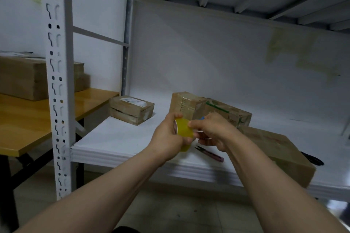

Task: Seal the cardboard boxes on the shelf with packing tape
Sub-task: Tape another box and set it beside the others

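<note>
Yellow tape roll (184,129) above the white shelf (117,138), left grip (166,138) curled round it, right grip (213,131) pinching its edge

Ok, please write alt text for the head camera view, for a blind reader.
A left hand grips a yellow tape roll while the right hand pinches its edge, above a white shelf. Cardboard boxes and small scissors lie on the shelf.
</note>
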A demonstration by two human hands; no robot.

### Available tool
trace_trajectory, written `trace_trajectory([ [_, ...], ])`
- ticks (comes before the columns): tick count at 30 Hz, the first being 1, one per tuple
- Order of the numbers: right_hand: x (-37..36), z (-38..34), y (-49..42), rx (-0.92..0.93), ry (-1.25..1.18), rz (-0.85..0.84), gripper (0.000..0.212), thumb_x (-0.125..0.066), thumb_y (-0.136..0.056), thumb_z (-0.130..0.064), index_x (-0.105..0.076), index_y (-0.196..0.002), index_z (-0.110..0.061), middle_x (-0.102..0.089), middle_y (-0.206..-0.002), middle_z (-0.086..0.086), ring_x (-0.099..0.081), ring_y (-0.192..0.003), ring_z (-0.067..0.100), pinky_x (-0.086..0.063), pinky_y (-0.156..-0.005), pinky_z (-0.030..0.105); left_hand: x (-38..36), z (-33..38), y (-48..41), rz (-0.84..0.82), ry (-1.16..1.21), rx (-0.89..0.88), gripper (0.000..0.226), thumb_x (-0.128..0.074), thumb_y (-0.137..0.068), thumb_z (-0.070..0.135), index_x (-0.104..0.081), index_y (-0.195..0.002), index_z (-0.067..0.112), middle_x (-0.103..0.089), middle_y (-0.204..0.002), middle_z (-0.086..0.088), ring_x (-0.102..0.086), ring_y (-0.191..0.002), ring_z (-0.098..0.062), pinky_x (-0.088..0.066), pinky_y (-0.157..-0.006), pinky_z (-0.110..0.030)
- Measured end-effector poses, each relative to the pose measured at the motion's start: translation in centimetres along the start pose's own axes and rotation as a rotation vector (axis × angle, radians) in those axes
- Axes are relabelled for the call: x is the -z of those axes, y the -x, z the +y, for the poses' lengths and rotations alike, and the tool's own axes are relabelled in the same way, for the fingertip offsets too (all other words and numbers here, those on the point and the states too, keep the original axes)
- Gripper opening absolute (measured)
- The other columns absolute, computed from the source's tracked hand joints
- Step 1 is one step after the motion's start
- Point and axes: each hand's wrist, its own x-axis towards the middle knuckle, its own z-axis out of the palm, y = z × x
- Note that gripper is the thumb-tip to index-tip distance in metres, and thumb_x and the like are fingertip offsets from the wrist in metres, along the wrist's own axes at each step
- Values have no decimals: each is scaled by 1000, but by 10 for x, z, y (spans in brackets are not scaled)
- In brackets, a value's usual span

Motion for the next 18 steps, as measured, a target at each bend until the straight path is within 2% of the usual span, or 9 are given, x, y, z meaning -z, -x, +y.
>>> trace_trajectory([
  [3, 5, 3, 0, -33, 111, 32, 34, -74, -89, -29, -56, -110, -10, -61, -102, 1, -59, -97, 20, -49, -81, 39, -7, -5, -3, -7, 24, 25, 71, -80, -80, 7, -42, -133, 34, -58, -122, 3, -60, -107, -22, -55, -94, -46],
  [5, 14, 8, -1, -84, 138, 24, 45, -77, -87, -36, -54, -116, -11, -55, -108, -2, -53, -105, 20, -49, -83, 40, -11, -7, -3, -25, 62, 26, 71, -80, -80, 4, -43, -133, 32, -59, -119, 4, -61, -103, -18, -57, -90, -40],
  [6, 19, 11, 0, -112, 92, -27, 42, -77, -87, -34, -58, -115, -9, -59, -107, 1, -55, -103, 20, -50, -81, 38, -13, -8, -2, -40, 91, 19, 71, -80, -80, 2, -44, -134, 30, -60, -117, 4, -62, -102, -17, -58, -86, -37],
  [8, 25, 15, -2, -137, -79, -136, 25, -74, -90, -25, -65, -106, -8, -66, -92, 6, -60, -85, 19, -51, -75, 34, -17, -8, -1, -73, 185, 6, 75, -79, -79, -4, -42, -138, 23, -64, -115, -4, -66, -102, -21, -60, -85, -37],
  [10, 32, 18, -5, -86, -101, -119, 16, -71, -91, -22, -66, -100, -10, -64, -86, 9, -59, -78, 21, -51, -70, 33, -19, -6, -3, -146, 188, 10, 81, -80, -78, -3, -35, -139, 23, -68, -111, -14, -69, -102, -25, -59, -87, -38],
  [12, 44, 17, -14, 12, 127, 5, 14, -70, -91, -25, -64, -89, -12, -61, -84, 9, -57, -76, 22, -49, -67, 32, -15, -2, -11, -215, 86, 38, 86, -81, -79, 2, -25, -138, 31, -70, -104, -16, -69, -98, -25, -58, -83, -36],
  [13, 51, 17, -20, 60, 325, 68, 19, -70, -91, -27, -60, -83, -14, -58, -82, 8, -55, -73, 22, -45, -64, 31, -9, 0, -18, -185, 65, 71, 81, -77, -82, 3, -25, -137, 31, -69, -105, -15, -68, -97, -26, -58, -79, -38],
  [15, 62, 24, -34, 121, 705, 151, 23, -65, -92, -28, -52, -77, -15, -51, -78, 7, -49, -69, 21, -38, -63, 31, 6, 1, -39, 12, 56, 126, 59, -63, -88, 3, -35, -137, 22, -61, -109, -10, -63, -97, -27, -59, -78, -44],
  [18, 62, 47, -55, 73, 1029, 163, 21, -54, -94, -24, -51, -76, -14, -54, -75, 2, -52, -67, 19, -38, -60, 27, 28, -6, -73, 203, -6, 171, 46, -51, -93, 4, -42, -136, 18, -55, -102, -3, -59, -97, -24, -54, -94, -48],
])
